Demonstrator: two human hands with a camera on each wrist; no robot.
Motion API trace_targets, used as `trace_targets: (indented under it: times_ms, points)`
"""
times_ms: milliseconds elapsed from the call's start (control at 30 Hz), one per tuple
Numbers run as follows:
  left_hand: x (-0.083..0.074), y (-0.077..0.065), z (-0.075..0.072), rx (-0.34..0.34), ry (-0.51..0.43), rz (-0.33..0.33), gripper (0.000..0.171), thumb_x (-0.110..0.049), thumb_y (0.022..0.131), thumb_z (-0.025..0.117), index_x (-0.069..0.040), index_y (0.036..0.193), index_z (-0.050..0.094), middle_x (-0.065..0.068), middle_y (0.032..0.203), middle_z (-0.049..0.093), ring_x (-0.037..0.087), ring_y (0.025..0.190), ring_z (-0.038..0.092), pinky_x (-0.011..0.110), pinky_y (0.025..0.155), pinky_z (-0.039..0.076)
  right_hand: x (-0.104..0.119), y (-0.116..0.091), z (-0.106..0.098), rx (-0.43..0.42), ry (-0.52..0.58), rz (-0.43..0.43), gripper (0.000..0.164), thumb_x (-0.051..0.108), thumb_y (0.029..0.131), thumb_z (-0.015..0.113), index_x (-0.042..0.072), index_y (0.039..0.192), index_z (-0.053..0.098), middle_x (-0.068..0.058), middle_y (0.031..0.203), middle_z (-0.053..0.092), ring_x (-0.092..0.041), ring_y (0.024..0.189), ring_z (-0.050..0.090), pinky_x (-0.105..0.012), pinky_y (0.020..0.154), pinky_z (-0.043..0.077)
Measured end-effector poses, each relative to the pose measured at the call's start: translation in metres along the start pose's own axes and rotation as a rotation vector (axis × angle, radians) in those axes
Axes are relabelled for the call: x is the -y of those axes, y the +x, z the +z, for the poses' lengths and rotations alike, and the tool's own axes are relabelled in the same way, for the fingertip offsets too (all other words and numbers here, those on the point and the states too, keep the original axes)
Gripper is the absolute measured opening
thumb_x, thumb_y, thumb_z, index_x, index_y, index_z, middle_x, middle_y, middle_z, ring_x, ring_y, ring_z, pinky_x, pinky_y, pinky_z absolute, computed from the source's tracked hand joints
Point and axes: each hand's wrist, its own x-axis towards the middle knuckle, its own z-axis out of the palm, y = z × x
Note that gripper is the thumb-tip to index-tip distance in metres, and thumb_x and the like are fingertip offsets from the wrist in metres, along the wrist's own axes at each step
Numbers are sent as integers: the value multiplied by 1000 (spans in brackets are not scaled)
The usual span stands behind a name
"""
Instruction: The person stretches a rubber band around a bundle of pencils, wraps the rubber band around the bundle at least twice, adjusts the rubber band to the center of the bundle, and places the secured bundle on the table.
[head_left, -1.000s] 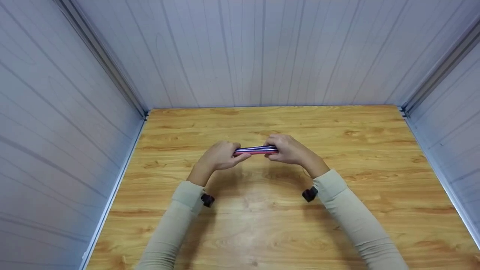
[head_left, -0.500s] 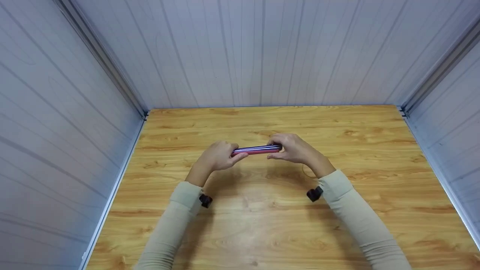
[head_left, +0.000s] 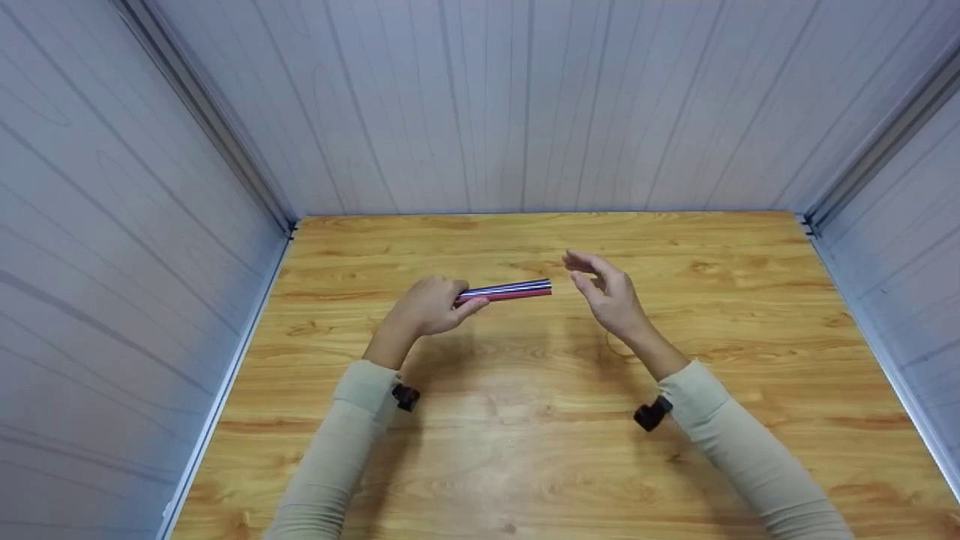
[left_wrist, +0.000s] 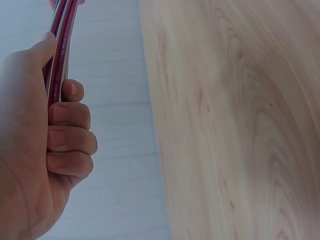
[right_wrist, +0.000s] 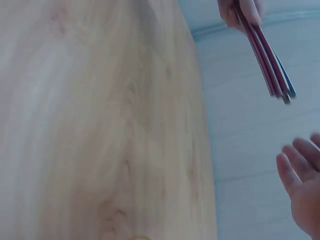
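My left hand (head_left: 427,307) is gripping the pencil bundle (head_left: 516,290), apparently a steadying step, my empty right hand (head_left: 610,295) hovering unclenched beyond its free end, next move likely needing alignment.

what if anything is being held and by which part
The left hand grips a bundle of pencil-like sticks around its left end; the other end juts out free toward the right hand, which holds nothing.

Pencils (head_left: 519,289) left of right hand (head_left: 611,297)
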Motion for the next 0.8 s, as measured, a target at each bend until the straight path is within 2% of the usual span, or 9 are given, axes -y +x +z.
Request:
trace_targets:
  times_ms: [67, 167, 233, 367, 467, 800]
  points:
    - [-1, 0, -1, -1, -7, -7, 56, -54, 116, 56, -2, 99, 71, -3, 71, 44, 13, 65, 41, 32, 66, 37, 2, -9, 6, -24, 101, 23, 47, -3, 114, 55, -12, 160, 51, -33, 161, 60, -49, 154, 56, -12, 112, 51]
    - [-2, 1, -2, 1, -8, -19, 56, -54, 116, 56, -3, 99, 70, -4, 71, 42, 13, 65, 40, 33, 67, 36, 4, -24, 17, 8, 174, 48, 55, -8, 112, 52, -13, 166, 40, -31, 172, 48, -47, 163, 45, -14, 120, 47]
    - [-3, 1, -3, 2, -4, -24, 55, -54, 116, 55, -3, 99, 70, -4, 71, 41, 14, 65, 40, 33, 66, 36, 6, -33, 23, 53, 185, 51, 60, -11, 111, 51, -13, 169, 34, -30, 177, 40, -46, 167, 39, -20, 125, 46]
    - [-6, 2, -3, 1, 25, -25, 56, -56, 116, 55, -4, 99, 70, -3, 70, 41, 14, 65, 40, 34, 67, 36, 7, -44, 32, 126, 174, 38, 65, -12, 111, 51, -16, 170, 24, -31, 181, 26, -48, 170, 29, -42, 132, 41]
    - [-10, 2, -3, 1, 33, -19, 57, -57, 116, 54, -5, 99, 70, -3, 71, 43, 15, 65, 41, 33, 67, 36, 7, -47, 35, 136, 173, 33, 66, -11, 111, 52, -17, 170, 22, -33, 180, 24, -49, 169, 28, -50, 132, 38]
    - [-13, 5, -3, -3, 23, 20, 55, -53, 116, 56, -3, 98, 70, -2, 71, 44, 15, 65, 41, 33, 68, 36, 6, -49, 30, 163, 148, 42, 68, -13, 110, 52, -17, 170, 21, -37, 177, 27, -55, 165, 34, -52, 128, 41]
